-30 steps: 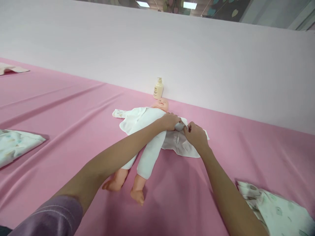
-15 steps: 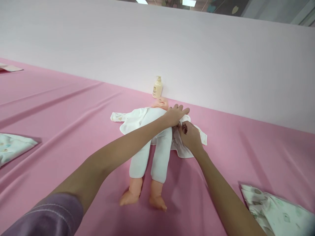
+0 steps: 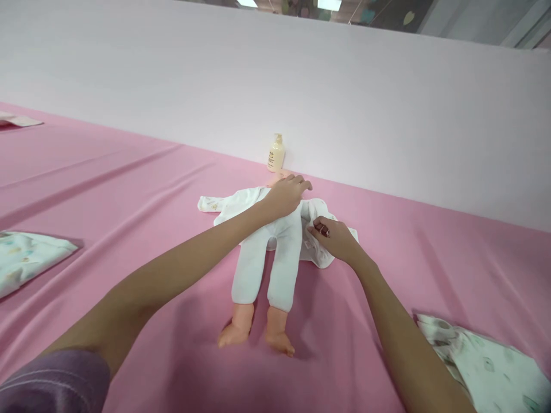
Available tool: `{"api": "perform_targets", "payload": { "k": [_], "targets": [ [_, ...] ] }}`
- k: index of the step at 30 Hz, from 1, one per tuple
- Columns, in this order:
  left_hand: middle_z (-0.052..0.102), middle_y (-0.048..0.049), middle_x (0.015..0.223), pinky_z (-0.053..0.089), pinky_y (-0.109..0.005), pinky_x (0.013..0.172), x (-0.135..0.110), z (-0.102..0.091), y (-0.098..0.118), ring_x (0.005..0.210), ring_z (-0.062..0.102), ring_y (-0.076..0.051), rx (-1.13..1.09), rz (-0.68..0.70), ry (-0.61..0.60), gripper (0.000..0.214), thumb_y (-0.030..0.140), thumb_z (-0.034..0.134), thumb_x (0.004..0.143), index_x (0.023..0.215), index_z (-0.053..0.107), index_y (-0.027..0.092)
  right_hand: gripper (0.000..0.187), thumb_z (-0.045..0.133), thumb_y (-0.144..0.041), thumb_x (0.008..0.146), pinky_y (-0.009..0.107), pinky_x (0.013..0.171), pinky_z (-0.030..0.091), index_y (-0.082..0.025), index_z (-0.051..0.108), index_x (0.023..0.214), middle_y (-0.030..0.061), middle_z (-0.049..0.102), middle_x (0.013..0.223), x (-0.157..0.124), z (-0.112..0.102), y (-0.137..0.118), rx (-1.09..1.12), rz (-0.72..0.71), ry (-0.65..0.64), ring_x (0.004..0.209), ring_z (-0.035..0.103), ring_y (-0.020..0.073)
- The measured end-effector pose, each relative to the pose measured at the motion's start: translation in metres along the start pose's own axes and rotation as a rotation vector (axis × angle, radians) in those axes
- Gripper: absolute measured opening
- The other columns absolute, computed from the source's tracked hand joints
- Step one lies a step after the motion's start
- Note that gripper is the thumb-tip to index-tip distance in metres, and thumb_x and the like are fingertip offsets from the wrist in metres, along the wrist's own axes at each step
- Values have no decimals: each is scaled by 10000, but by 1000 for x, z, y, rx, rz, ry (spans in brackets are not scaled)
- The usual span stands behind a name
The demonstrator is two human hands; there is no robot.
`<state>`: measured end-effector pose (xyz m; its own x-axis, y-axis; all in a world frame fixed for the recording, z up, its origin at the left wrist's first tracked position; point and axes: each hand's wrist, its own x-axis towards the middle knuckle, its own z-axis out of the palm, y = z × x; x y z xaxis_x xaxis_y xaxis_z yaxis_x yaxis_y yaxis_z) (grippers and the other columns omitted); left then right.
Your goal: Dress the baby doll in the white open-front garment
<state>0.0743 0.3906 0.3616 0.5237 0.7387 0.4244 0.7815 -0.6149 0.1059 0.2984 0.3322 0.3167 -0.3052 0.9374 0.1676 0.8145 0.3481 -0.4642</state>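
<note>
A baby doll (image 3: 267, 269) in white trousers lies on its back on the pink sheet (image 3: 129, 189), bare feet toward me. An open white jacket (image 3: 232, 202) spreads under its upper body. My left hand (image 3: 286, 194) rests flat on the doll's chest and hides its head, fingers stretched out. My right hand (image 3: 331, 238) pinches the right flap of the jacket beside the doll's waist.
A cream pump bottle (image 3: 276, 154) stands behind the doll against the pale wall (image 3: 301, 86). Folded printed cloths lie at the left edge (image 3: 26, 258), at the lower right (image 3: 486, 361) and far back left (image 3: 17, 120).
The doll has swung from lying slanted to lying straight, feet toward me. My left hand slid up from the jacket onto the chest and opened flat. My right hand drew the jacket flap nearer the body.
</note>
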Motion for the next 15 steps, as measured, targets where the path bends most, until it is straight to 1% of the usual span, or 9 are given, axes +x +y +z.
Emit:
{"api": "perform_targets", "payload": {
  "k": [2,4,6,7,9,10,12,13,15],
  "targets": [
    [665,-76,1406,458,-395,1103,-34,-13,-6,1307,567,-256,-91,-25,57,297,252,501,1065,1333,626,220,244,597,-476,999,334,683,417,-259,670,915,17,705,812,-3,-7,-5,-28,7,-7,754,609,215],
    [676,-67,1355,480,-405,1074,-76,-25,-17,1256,591,-264,-145,-123,108,270,364,484,1081,1277,620,237,243,597,-481,996,339,710,427,-258,690,967,32,737,912,-9,-15,-10,-66,33,37,813,631,224],
    [685,-68,1286,500,-404,1031,-120,-33,-30,1204,608,-266,-179,-229,130,262,392,448,1081,1233,610,252,237,600,-471,989,351,746,448,-254,687,1026,49,745,1011,-20,-19,-15,-86,55,132,878,643,235],
    [689,-64,1264,502,-406,1019,-141,-35,-35,1178,613,-267,-184,-256,119,251,397,449,1072,1216,606,264,235,600,-461,989,360,773,461,-252,684,1055,59,743,1049,-27,-18,-17,-85,45,168,920,647,244],
    [695,-54,1257,490,-413,1030,-177,-35,-41,1150,615,-264,-192,-244,56,223,386,483,1040,1194,603,278,221,590,-423,998,388,854,484,-253,690,1098,75,738,1106,-46,-10,-23,-75,-40,167,1018,648,268],
    [698,-51,1255,480,-418,1042,-190,-34,-41,1145,615,-264,-197,-213,12,215,382,509,1021,1184,605,279,206,580,-385,1000,404,896,488,-256,697,1110,79,736,1131,-56,-2,-26,-72,-98,131,1059,644,278],
    [700,-59,1236,466,-422,1048,-206,-30,-37,1140,611,-267,-207,-154,-66,211,374,540,998,1165,610,265,207,561,-276,976,438,959,488,-259,709,1120,86,727,1187,-75,17,-32,-83,-191,64,1106,636,295],
    [699,-68,1225,464,-422,1040,-210,-28,-32,1135,608,-270,-209,-136,-94,212,368,540,996,1160,613,254,234,555,-226,950,452,973,488,-252,708,1125,95,717,1216,-83,28,-35,-94,-210,65,1115,632,304],
    [692,-87,1226,459,-426,1014,-212,-24,-24,1128,598,-277,-198,-126,-119,222,344,505,1013,1173,614,235,269,557,-176,907,476,975,493,-234,694,1131,122,693,1261,-94,46,-39,-113,-204,116,1128,617,328]
  ]
}}
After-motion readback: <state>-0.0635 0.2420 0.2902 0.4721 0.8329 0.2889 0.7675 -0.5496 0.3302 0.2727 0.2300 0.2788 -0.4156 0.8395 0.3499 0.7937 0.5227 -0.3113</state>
